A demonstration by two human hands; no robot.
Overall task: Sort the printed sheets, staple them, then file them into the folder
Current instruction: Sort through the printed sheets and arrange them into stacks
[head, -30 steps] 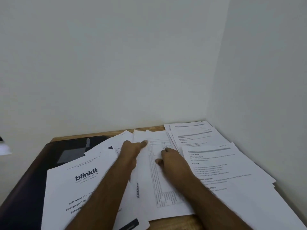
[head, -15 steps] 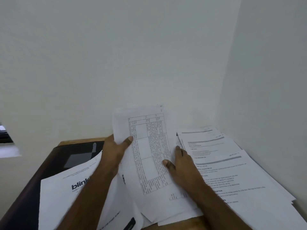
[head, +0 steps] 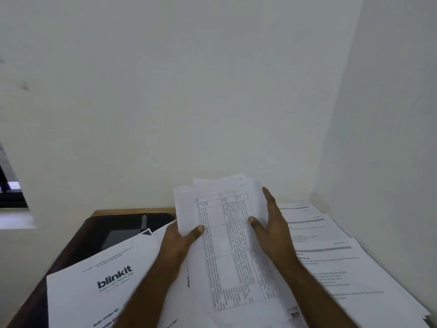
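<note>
A small stack of printed sheets with a table grid [head: 227, 252] is lifted off the desk and tilted up toward the wall. My left hand [head: 182, 240] grips its left edge, thumb on the front. My right hand [head: 272, 230] holds the right edge, thumb on the page and fingers stretched up along the side. A sheet headed "blinkit" [head: 104, 287] lies at the lower left. More printed sheets [head: 331, 263] are spread over the right of the desk. A dark folder [head: 118, 230] lies at the back left, partly under the papers.
The wooden desk [head: 132, 211] sits in a corner, with white walls behind and to the right. A dark window frame [head: 9, 197] shows at the far left. Papers overhang the desk's right front corner.
The table-grid sheets lay flat under both hands one second ago. Both hands have since lifted them upright, and my right hand moved from the page's middle to its right edge.
</note>
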